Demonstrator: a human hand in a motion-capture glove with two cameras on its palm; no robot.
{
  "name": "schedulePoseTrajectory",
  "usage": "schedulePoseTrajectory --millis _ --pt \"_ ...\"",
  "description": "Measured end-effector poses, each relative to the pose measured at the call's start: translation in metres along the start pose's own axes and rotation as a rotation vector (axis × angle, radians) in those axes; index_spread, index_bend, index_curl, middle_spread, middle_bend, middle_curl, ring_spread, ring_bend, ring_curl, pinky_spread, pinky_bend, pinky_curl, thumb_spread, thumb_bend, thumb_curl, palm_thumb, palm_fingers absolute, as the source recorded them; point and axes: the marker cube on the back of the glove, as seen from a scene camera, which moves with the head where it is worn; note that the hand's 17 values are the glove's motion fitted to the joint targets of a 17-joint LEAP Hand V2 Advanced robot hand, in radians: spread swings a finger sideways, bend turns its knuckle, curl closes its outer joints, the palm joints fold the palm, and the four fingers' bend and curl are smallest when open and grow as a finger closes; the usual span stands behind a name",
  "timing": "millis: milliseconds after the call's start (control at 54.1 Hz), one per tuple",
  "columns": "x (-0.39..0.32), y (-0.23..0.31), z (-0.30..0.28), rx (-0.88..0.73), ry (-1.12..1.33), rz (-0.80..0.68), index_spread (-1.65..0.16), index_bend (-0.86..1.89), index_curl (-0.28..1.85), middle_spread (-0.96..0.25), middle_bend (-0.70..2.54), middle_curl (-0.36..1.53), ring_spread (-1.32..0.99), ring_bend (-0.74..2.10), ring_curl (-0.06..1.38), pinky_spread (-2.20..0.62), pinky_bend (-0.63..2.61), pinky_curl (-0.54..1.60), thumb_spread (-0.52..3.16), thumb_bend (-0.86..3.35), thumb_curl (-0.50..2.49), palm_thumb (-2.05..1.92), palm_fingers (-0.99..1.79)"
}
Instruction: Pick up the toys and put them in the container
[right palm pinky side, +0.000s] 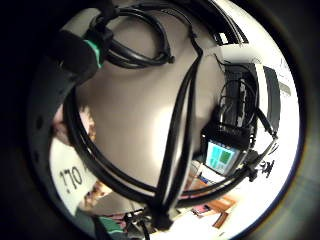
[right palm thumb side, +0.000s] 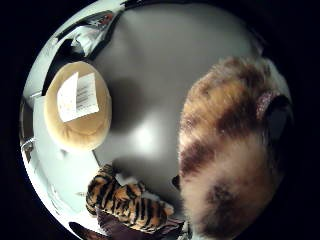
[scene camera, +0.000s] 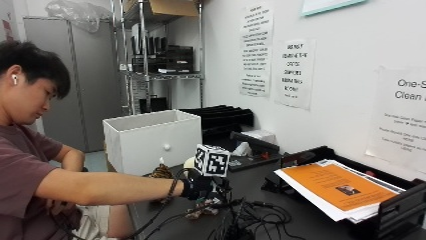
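A: Gloved right hand (scene camera: 198, 189) low over table (scene camera: 266, 192); calico plush (right palm thumb side: 227, 150) fills palm, probably being grasped. Finger closure: cannot tell.

B: Tiger toy (right palm thumb side: 125, 200) and tan plush (right palm thumb side: 77, 107) lie loose, beside white container (scene camera: 153, 140), awaiting pickup.

Small screen (right palm pinky side: 221, 157) — beside table (right palm pinky side: 135, 110).

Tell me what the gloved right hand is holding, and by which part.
Cannot be told for sure. The gloved right hand is low over the table, with a furry brown-patched plush toy right against its palm, but the fingers and any grip are hidden.
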Motion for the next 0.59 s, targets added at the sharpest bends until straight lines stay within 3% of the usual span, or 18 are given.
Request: schedulePoseTrajectory --millis 111,129,222,240,407,425,444,592 --pt "-0.003 0.003 -0.005 -0.066 0.039 -0.003 -0.30 0.73 0.55 -0.27 1.13 0.78 -0.42 1.16 0.55 -0.08 0.30 0.22 1.06 0.12 0.59 0.53 0.73" --pt "-0.004 0.003 -0.006 -0.071 0.043 -0.005 -0.30 0.72 0.56 -0.30 0.87 0.73 -0.42 1.20 0.57 -0.08 0.42 0.27 1.12 0.16 0.60 0.58 0.51" --pt "-0.008 0.006 -0.011 -0.081 0.057 -0.018 -0.31 0.82 0.66 -0.34 0.77 0.75 -0.42 1.30 0.62 -0.09 0.49 0.30 1.14 0.16 0.62 0.59 0.42" --pt "-0.008 0.007 -0.012 -0.086 0.055 -0.019 -0.31 0.84 0.67 -0.33 1.04 0.83 -0.42 1.27 0.61 -0.09 0.39 0.27 1.08 0.11 0.63 0.54 0.61" --pt "-0.015 0.009 -0.024 -0.090 0.007 -0.031 -0.32 0.78 0.73 -0.33 1.10 0.88 -0.43 1.22 0.60 -0.24 0.68 0.35 0.98 0.08 0.69 0.56 0.69" --pt "-0.015 0.010 -0.025 -0.087 -0.001 -0.033 -0.32 0.81 0.74 -0.33 1.13 0.89 -0.43 1.23 0.60 -0.22 0.57 0.31 0.98 0.07 0.69 0.55 0.60" --pt "-0.016 0.010 -0.028 -0.082 -0.011 -0.035 -0.32 0.77 0.75 -0.34 1.12 0.90 -0.43 1.25 0.62 -0.26 0.76 0.40 0.97 0.08 0.71 0.57 0.75" --pt "-0.027 0.016 -0.067 -0.055 -0.112 -0.064 -0.34 0.69 0.80 -0.36 1.19 0.97 -0.42 1.36 0.64 -0.34 1.02 0.47 0.89 0.03 0.75 0.53 1.03"
